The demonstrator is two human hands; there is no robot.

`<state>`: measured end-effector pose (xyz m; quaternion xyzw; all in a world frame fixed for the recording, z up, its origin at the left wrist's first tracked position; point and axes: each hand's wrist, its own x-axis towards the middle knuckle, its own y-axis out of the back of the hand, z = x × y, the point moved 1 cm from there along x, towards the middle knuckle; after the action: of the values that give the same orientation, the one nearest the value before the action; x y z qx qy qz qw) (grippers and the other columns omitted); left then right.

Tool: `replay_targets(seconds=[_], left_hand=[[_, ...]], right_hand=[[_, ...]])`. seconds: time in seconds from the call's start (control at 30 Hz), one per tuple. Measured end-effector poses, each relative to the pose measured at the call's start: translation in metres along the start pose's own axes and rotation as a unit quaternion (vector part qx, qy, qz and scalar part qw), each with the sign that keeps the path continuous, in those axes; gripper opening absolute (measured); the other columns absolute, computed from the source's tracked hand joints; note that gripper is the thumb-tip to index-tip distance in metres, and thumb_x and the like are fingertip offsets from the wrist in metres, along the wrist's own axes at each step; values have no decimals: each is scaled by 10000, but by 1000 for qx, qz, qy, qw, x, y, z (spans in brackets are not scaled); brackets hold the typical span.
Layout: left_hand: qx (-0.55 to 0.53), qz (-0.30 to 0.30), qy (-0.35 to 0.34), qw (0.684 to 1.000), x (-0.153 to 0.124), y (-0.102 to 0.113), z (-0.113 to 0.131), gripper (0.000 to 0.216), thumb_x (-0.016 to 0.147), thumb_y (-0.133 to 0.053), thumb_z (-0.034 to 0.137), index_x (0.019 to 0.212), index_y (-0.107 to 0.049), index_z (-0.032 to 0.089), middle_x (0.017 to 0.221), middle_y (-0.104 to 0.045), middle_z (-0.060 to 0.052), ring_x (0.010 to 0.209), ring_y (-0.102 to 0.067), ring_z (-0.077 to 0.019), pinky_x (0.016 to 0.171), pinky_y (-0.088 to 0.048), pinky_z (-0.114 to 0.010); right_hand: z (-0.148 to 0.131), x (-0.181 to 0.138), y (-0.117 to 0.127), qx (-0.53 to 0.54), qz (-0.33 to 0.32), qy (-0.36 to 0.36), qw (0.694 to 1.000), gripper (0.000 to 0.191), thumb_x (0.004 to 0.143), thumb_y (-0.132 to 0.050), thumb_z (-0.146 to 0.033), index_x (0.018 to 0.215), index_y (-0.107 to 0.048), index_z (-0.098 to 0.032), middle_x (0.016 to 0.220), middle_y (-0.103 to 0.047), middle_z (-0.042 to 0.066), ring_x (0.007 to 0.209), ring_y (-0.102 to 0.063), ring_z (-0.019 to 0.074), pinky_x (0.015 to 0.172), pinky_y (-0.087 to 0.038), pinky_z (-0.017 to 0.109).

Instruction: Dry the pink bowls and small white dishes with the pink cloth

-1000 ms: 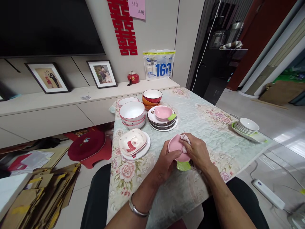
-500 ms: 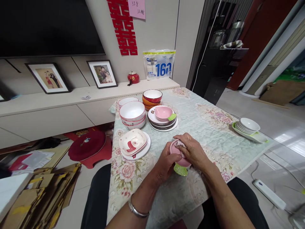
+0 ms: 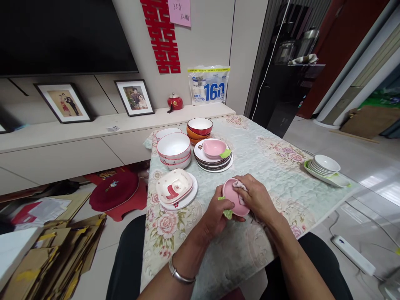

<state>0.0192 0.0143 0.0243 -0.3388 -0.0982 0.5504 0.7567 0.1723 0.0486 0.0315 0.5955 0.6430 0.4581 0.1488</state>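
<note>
My left hand (image 3: 217, 212) grips a small pink peach-shaped dish (image 3: 235, 201) with a green leaf handle, held tilted just above the table. My right hand (image 3: 256, 199) presses a small cloth (image 3: 240, 185) against the dish's rim and inside, its fingers closed on the cloth. Another pink peach dish (image 3: 215, 147) lies on a stack of plates (image 3: 213, 161) further back.
The floral tablecloth (image 3: 275, 166) also carries stacked white bowls (image 3: 173, 150), red and orange bowls (image 3: 199, 127), a rectangular red-patterned dish on a plate (image 3: 175, 188), and small white saucers on a tray (image 3: 326, 167) at the right edge. Cardboard lies on the floor left.
The pink dish has been turned in my hands: its green leaf moved from below the dish to its left side, under my left fingers. My right hand shifted the cloth over the rim.
</note>
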Motion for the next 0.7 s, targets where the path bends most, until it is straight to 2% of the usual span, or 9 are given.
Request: replay_targets(seconds=[0.07, 0.17, 0.27, 0.43, 0.6, 0.7], left_hand=[[14, -12, 0, 1000, 0, 0, -1, 612, 607, -633, 150, 1200, -500, 222, 971, -646, -44, 714, -653, -196, 506, -542, -277], [36, -24, 5, 999, -1, -1, -2, 612, 583, -612, 145, 1179, -491, 215, 945, -621, -38, 708, -645, -201, 465, -536, -269], [43, -29, 9, 999, -2, -2, -2, 587, 579, -609, 154, 1150, -494, 215, 938, -611, -36, 706, -638, -197, 451, -532, -264], [33, -28, -11, 999, -1, 0, -1, 525, 617, -599, 200, 1139, -539, 204, 902, -624, -42, 627, -600, -167, 401, -476, -233], [-4, -19, -13, 1000, 2, 2, -4, 468, 619, -618, 225, 1082, -553, 200, 946, -648, -63, 676, -635, -196, 431, -496, -252], [-25, -10, -11, 1000, 3, 1, -5, 476, 611, -635, 226, 1077, -544, 196, 977, -649, -63, 732, -647, -199, 492, -518, -255]], right_hand=[[-2, 0, 1, -11, -5, 45, 999, 292, 924, -536, -282, 1197, -623, -223, 988, -633, 70, 926, -628, 216, 786, -482, 306], [-2, -1, 3, -25, -7, 51, 998, 158, 926, -559, -308, 1011, -657, -216, 907, -632, 51, 852, -623, 204, 742, -464, 293], [0, -3, 4, -42, 2, 27, 999, 205, 953, -519, -330, 826, -635, -217, 832, -647, 31, 766, -614, 182, 685, -427, 277], [-3, -5, 1, -47, 47, 10, 998, 226, 932, -456, -246, 799, -637, -216, 792, -675, 29, 716, -609, 171, 651, -396, 265], [1, -4, -6, 82, 95, -105, 986, 193, 919, -485, -323, 851, -636, -223, 575, -605, -27, 541, -556, 151, 575, -405, 245], [7, -1, -7, 167, 142, -174, 960, 281, 925, -505, -457, 909, -637, -209, 590, -609, -25, 533, -559, 155, 565, -434, 254]])
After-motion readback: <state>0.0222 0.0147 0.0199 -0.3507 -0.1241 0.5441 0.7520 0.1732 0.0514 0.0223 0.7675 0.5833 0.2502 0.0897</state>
